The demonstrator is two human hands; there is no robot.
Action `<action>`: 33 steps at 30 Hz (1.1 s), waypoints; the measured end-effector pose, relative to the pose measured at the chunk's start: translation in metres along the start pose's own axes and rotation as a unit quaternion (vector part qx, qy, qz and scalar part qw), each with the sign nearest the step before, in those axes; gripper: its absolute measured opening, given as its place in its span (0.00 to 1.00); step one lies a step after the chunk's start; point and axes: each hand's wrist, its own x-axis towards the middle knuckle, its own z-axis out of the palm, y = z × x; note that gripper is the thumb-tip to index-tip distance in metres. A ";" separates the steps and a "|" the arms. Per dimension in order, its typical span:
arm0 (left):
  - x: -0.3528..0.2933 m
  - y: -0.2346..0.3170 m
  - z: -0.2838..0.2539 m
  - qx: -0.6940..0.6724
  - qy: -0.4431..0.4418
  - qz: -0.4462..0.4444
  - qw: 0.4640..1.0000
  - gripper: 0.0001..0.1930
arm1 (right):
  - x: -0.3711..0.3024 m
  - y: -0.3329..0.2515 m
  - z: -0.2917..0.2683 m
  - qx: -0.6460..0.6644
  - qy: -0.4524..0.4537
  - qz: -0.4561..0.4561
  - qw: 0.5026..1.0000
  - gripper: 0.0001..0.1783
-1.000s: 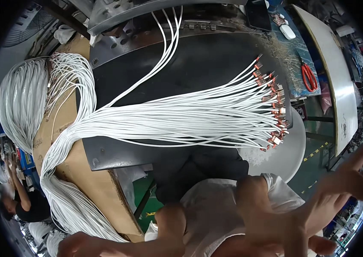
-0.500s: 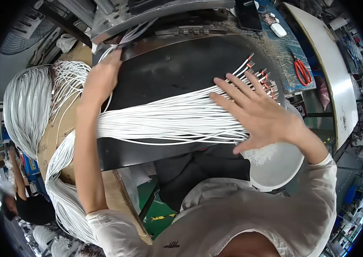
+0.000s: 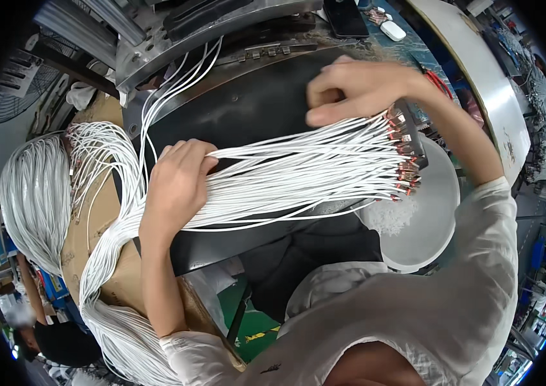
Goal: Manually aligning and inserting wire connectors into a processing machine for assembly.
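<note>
1. Across a smooth black worktop (image 3: 266,103), a long bundle of thin white round cables (image 3: 286,177) is laid left to right.
2. Its upper strands, leftward, are gripped under the curled fingers of the left hand (image 3: 179,183).
3. Small metal connectors with red bands (image 3: 407,168), rightward, are nearer the right hand (image 3: 363,90), loosely curled at the upper edge; whether any strand is held cannot be told.
</note>
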 end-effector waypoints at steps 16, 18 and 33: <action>0.005 -0.005 0.016 -0.053 0.136 -0.003 0.989 0.08 | 0.007 -0.023 -0.051 0.018 -0.133 -0.067 0.989 0.25; 0.001 -0.005 0.013 -0.142 0.184 -0.078 0.970 0.07 | 0.020 -0.029 -0.034 0.070 -0.053 -0.117 0.989 0.29; -0.008 -0.027 -0.015 -0.660 0.231 -0.271 0.662 0.12 | -0.005 0.021 -0.014 0.325 0.003 -0.081 0.942 0.17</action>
